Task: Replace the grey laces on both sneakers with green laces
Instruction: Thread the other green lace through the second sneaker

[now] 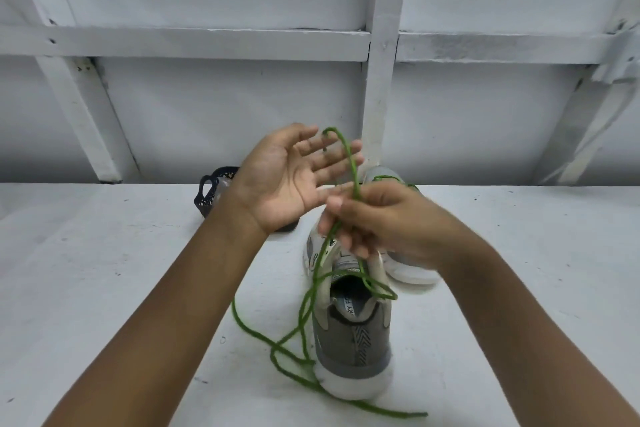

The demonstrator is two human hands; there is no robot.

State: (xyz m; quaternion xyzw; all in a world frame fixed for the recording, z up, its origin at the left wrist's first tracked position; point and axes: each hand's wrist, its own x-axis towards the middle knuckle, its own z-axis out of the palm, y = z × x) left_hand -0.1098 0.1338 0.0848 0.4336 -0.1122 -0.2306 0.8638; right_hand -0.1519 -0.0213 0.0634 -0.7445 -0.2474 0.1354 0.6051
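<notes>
Overhead, fuzzy green lace loop pinched in right hand fingers, left hand fingers spread.

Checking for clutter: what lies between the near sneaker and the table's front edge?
Only slack green lace trails on the bare table before the near sneaker, per the head view.

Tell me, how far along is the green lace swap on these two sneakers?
Seemingly past halfway. The far sneaker already shows green lace across its top, though hands hide most of it. The near sneaker is in hand: the right hand pinches a loop of green lace above it, and the left hand is open beside it. Loose lace ends trail on the table, so tightening and tying remain. No grey laces are visible.
</notes>
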